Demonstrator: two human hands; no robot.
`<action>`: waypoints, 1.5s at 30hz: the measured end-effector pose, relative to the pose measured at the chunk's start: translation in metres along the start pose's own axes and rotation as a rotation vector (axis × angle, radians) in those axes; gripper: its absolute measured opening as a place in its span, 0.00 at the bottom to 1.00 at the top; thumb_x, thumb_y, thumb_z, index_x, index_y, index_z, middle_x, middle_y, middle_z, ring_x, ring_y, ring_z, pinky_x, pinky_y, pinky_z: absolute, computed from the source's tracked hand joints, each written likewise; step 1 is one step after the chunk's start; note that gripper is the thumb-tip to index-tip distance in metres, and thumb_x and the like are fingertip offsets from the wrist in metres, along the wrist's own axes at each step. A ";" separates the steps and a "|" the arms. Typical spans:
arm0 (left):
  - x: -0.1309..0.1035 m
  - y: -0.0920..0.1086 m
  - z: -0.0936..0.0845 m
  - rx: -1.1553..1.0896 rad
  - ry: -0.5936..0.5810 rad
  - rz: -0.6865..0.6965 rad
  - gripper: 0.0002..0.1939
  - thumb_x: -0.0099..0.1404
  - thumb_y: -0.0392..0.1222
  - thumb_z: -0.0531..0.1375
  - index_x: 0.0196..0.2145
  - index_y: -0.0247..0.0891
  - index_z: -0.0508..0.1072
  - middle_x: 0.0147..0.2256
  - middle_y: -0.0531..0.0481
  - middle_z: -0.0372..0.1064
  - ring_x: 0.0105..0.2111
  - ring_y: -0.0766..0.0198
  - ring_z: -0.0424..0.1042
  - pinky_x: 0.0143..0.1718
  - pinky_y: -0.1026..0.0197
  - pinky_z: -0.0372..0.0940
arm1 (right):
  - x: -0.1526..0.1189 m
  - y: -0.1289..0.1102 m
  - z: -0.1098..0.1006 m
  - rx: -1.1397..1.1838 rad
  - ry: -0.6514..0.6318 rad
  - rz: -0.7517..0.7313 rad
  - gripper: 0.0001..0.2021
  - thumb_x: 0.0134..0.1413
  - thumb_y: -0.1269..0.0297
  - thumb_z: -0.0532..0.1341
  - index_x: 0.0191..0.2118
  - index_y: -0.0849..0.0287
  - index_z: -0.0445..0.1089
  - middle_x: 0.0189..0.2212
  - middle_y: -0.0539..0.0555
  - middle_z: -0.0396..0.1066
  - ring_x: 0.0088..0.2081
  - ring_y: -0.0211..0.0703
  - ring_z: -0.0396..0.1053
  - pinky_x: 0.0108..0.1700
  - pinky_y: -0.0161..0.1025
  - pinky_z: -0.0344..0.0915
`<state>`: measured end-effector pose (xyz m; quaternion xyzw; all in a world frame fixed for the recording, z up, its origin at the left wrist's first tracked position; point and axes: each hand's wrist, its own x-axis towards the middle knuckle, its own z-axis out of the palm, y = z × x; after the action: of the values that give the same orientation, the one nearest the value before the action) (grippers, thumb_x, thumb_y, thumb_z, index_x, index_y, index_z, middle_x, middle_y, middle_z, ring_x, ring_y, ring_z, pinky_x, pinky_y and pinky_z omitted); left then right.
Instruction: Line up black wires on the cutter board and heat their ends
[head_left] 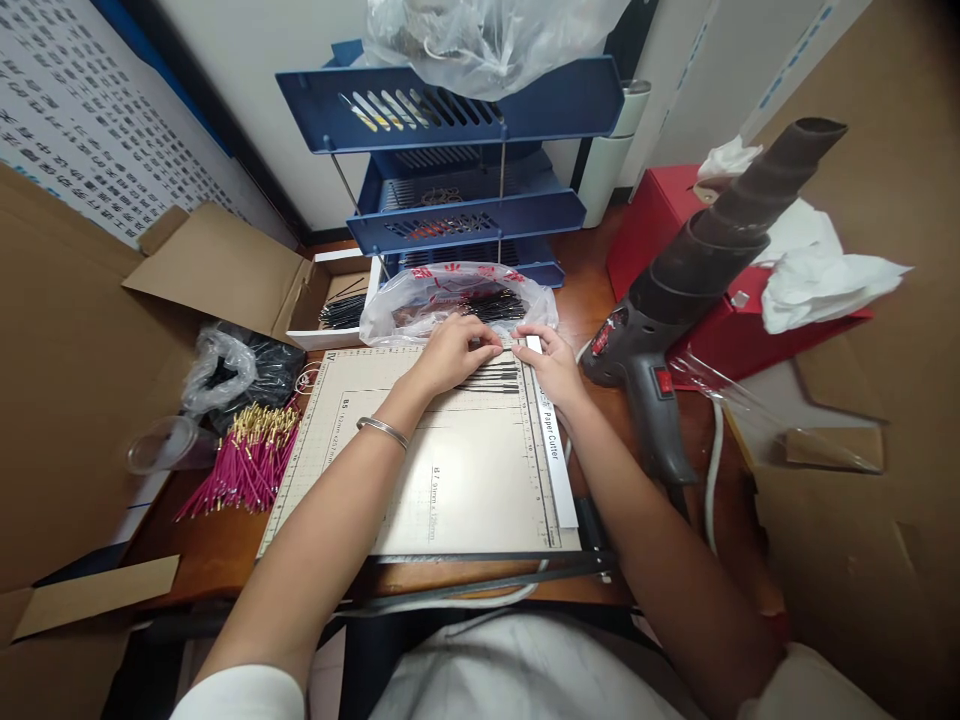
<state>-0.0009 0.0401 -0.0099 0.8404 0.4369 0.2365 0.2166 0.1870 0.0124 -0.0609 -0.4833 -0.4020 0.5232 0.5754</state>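
My left hand (456,355) rests over the far part of a paper cutter board (465,470), its thumb and fingertips pinched together. What it pinches is too small to make out, though it lies in line with a row of thin black wires (491,378) with thicker black ends. Those wires lie side by side on the board, just below the fingers. Close by on the right, my right hand (553,368) has its fingers bent across the top of the white paper cutter strip (555,465). Its thumb and fingertips almost meet the left ones; anything between them is hidden.
Behind the board lies a clear plastic bag (390,308) of black wires, beside a box (334,290) with more. A blue tray rack (450,110) stands behind. Magenta wires with gold ends (251,455) are heaped left. A heat gun (664,300) stands right, before red boxes (645,225).
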 end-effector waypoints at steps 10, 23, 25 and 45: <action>-0.005 0.002 -0.006 0.100 -0.029 0.078 0.10 0.72 0.39 0.60 0.42 0.41 0.83 0.43 0.45 0.78 0.46 0.52 0.70 0.52 0.47 0.61 | 0.001 -0.001 -0.002 -0.002 -0.020 0.009 0.23 0.35 0.59 0.73 0.42 0.54 0.73 0.45 0.54 0.80 0.51 0.52 0.76 0.65 0.55 0.66; -0.006 0.013 -0.001 0.010 0.013 0.062 0.06 0.68 0.37 0.62 0.38 0.37 0.81 0.37 0.46 0.75 0.37 0.58 0.72 0.44 0.54 0.67 | 0.000 -0.001 -0.001 -0.008 -0.022 0.001 0.21 0.36 0.59 0.73 0.41 0.54 0.74 0.45 0.54 0.79 0.53 0.53 0.75 0.66 0.56 0.65; -0.005 0.013 0.000 0.018 0.015 0.051 0.06 0.69 0.37 0.62 0.37 0.37 0.81 0.36 0.46 0.75 0.38 0.57 0.72 0.46 0.54 0.67 | 0.001 -0.001 -0.001 -0.010 -0.016 0.006 0.20 0.37 0.59 0.71 0.41 0.54 0.74 0.45 0.54 0.80 0.53 0.53 0.75 0.66 0.55 0.65; -0.004 0.010 0.000 0.022 0.028 0.042 0.05 0.71 0.38 0.63 0.37 0.39 0.81 0.38 0.46 0.77 0.42 0.55 0.73 0.50 0.52 0.66 | 0.003 -0.005 -0.002 -0.092 -0.046 -0.022 0.15 0.39 0.65 0.66 0.38 0.52 0.76 0.45 0.51 0.80 0.56 0.53 0.72 0.70 0.55 0.59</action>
<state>0.0036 0.0312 -0.0054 0.8483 0.4247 0.2479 0.1962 0.1902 0.0156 -0.0568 -0.4925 -0.4440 0.5089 0.5490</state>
